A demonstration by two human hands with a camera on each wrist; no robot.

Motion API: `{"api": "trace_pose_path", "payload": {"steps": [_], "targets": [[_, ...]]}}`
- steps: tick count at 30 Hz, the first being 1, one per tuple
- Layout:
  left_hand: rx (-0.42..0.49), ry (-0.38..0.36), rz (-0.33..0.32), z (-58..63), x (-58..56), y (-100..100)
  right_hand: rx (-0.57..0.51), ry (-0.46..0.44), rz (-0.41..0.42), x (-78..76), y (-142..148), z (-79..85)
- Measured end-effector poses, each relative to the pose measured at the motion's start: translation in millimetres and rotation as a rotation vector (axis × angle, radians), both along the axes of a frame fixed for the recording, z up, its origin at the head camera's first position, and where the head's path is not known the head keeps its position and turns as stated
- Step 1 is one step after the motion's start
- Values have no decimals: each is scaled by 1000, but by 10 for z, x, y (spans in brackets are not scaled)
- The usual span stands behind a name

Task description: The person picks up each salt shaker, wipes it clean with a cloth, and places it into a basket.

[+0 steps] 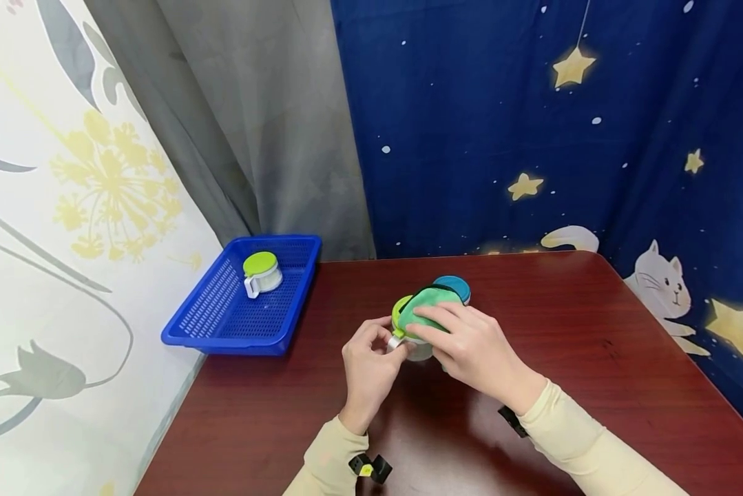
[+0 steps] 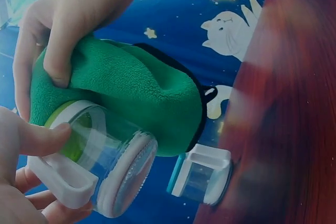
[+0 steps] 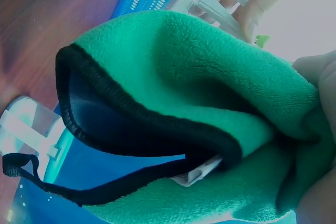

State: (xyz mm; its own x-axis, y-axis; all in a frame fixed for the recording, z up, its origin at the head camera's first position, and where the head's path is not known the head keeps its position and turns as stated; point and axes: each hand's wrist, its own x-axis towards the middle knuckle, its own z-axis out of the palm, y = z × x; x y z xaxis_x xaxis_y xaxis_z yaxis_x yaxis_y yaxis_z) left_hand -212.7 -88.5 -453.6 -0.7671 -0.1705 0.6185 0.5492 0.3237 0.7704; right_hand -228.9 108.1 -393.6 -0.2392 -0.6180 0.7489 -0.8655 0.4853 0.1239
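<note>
My left hand (image 1: 371, 372) holds a clear jar (image 2: 118, 140) with a green lid by its white handle (image 2: 71, 182). In the left wrist view the jar is tilted, its base toward the lower right. A green cloth (image 1: 430, 297) with black edging is in my right hand (image 1: 479, 351), whose fingers press it over the jar's lid, hiding much of it. Filling most of the right wrist view, the cloth (image 3: 210, 61) hangs in folds, with a black loop (image 3: 21, 165) at its edge. Just behind the hands stands another jar with a blue lid (image 1: 453, 286).
At the left of the brown table (image 1: 594, 386) sits a blue mesh basket (image 1: 247, 344). Inside it is a jar with a green lid (image 1: 261, 263) and white handle. A grey curtain (image 1: 284, 124) and a dark blue starry curtain (image 1: 470, 138) hang behind the table.
</note>
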Motion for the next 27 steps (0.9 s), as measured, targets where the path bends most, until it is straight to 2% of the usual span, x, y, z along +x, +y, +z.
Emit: {"api": "trace_pose_path", "payload": {"steps": [6, 14, 20, 27], "targets": [[-41, 15, 27, -3, 14, -16, 37, 0, -38, -44, 34, 14], [-47, 17, 1, 24, -10, -14, -25, -77, -214, -290, 207, 5], [-30, -1, 8, 31, -19, 3, -53, -92, -207, -346, 234, -54], [-3, -35, 36, 53, -8, 29, -36, -97, -195, -295, 205, -22]]}}
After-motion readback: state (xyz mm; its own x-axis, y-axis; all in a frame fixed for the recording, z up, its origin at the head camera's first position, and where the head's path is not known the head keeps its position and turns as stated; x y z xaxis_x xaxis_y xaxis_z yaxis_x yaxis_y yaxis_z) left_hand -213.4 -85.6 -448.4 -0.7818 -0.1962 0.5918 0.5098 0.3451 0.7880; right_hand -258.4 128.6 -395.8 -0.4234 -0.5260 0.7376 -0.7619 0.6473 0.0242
